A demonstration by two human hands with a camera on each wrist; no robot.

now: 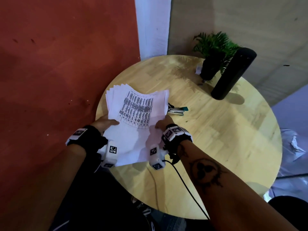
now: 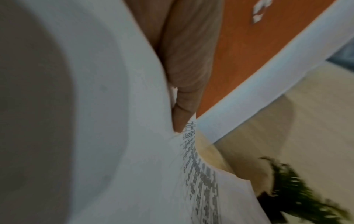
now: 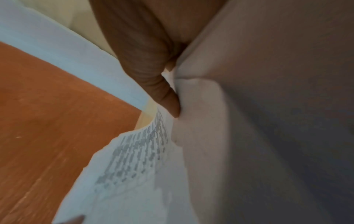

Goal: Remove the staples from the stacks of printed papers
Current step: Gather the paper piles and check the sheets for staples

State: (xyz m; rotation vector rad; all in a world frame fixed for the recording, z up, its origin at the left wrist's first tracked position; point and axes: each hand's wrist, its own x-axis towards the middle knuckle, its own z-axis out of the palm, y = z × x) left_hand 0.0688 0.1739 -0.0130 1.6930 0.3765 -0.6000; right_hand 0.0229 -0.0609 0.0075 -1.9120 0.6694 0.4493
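Observation:
A stack of printed papers (image 1: 133,112) with a table of dark print on top is lifted above the round wooden table (image 1: 216,130), its far sheets fanned out. My left hand (image 1: 105,123) grips the stack's left edge, thumb on top. My right hand (image 1: 162,123) grips its right edge the same way. In the left wrist view my thumb (image 2: 184,91) presses onto the papers (image 2: 114,121). In the right wrist view my thumb (image 3: 153,75) presses on the sheets (image 3: 134,166). A stapler or staple remover (image 1: 176,110) with a teal end lies just right of the stack.
A tall black cylinder (image 1: 233,72) and a potted green plant (image 1: 213,52) stand at the table's far right. A black cable (image 1: 183,180) runs from my right wrist over the near table edge. An orange-red wall (image 1: 58,64) is on the left. Crumpled plastic (image 1: 293,147) lies at the right.

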